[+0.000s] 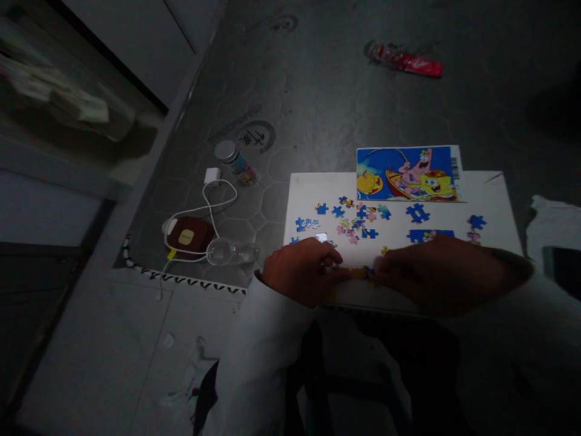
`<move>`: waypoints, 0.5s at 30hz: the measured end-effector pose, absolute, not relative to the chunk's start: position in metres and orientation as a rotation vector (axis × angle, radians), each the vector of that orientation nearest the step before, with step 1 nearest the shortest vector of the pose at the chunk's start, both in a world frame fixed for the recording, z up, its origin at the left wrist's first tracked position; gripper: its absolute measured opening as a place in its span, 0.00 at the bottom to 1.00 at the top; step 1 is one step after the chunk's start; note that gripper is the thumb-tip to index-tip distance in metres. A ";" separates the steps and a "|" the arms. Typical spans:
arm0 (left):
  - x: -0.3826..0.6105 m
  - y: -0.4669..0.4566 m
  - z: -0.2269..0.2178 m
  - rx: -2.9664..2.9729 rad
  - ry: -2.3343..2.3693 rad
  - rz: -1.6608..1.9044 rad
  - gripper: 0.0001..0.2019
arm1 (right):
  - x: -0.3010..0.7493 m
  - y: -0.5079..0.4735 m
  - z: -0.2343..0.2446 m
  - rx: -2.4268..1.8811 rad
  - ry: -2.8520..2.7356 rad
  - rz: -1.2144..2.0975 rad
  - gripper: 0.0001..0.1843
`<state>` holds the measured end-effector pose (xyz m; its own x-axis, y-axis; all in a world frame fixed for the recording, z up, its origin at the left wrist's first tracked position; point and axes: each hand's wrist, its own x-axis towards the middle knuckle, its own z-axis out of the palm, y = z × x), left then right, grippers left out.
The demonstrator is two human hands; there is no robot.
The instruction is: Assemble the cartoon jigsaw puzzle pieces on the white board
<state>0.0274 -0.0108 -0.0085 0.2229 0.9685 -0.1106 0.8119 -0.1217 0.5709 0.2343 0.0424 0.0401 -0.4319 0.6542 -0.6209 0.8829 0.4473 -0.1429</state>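
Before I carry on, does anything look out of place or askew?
The picture card juts past the far edge of the white board instead of lying fully on it. A white cable lies in loose loops by a brown case.

**Loose Jigsaw Pieces (338, 211) Lie Scattered**

A partly hidden yellow strip (357, 274) is held near the white bench's (318, 184) front edge; beyond it, a blue ring-shaped cluster (411, 212) and a half-covered joined section (416, 235) lie flat.
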 end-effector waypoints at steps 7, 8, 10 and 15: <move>0.021 -0.012 -0.002 2.009 1.630 0.656 0.09 | 0.230 0.040 0.047 0.985 2.012 -0.618 0.15; 0.017 -0.012 -0.001 2.012 1.648 0.689 0.08 | 0.227 0.040 0.046 0.964 2.005 -0.620 0.16; 0.006 -0.012 0.000 2.016 1.705 0.746 0.07 | 0.223 0.040 0.046 0.929 2.003 -0.619 0.17; -0.024 -0.013 0.001 2.014 1.806 0.820 0.08 | 0.214 0.037 0.051 0.955 1.979 -0.643 0.17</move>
